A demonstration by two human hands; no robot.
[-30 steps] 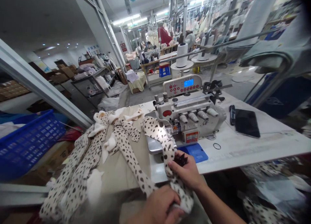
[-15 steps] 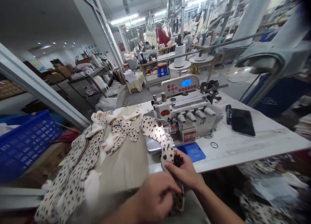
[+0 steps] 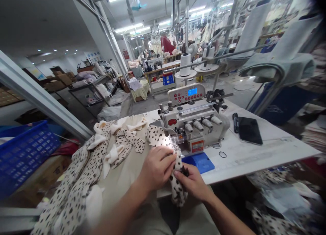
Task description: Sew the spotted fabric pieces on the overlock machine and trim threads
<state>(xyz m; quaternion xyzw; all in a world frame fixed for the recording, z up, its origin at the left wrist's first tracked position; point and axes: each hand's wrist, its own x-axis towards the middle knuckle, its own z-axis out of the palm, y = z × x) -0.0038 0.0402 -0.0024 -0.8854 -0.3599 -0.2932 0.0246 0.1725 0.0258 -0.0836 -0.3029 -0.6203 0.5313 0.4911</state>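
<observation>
Head view: I am watching both hands working close together at the front of the overlock sewing machine, which is sitting on the white bench. The left hand is curling over the spotted cream fabric strip just beside the presser foot, though I cannot tell whether it is gripping or only pressing. The right hand is closed narrow, pinching the strip between thumb and fingers, with a small dark tuft showing at the fingertips; I cannot tell what that tuft is. The strip is passing from the foot area down past the bench edge, its lower end hanging below the right hand. More spotted fabric is lying in loose folds on a beige cloth to the left, and a blue pad is lying just beside the right hand. From here, I judge that good handling means keeping the strip flat and lightly taut, with its edge square to the foot and the fingers clear of it.
</observation>
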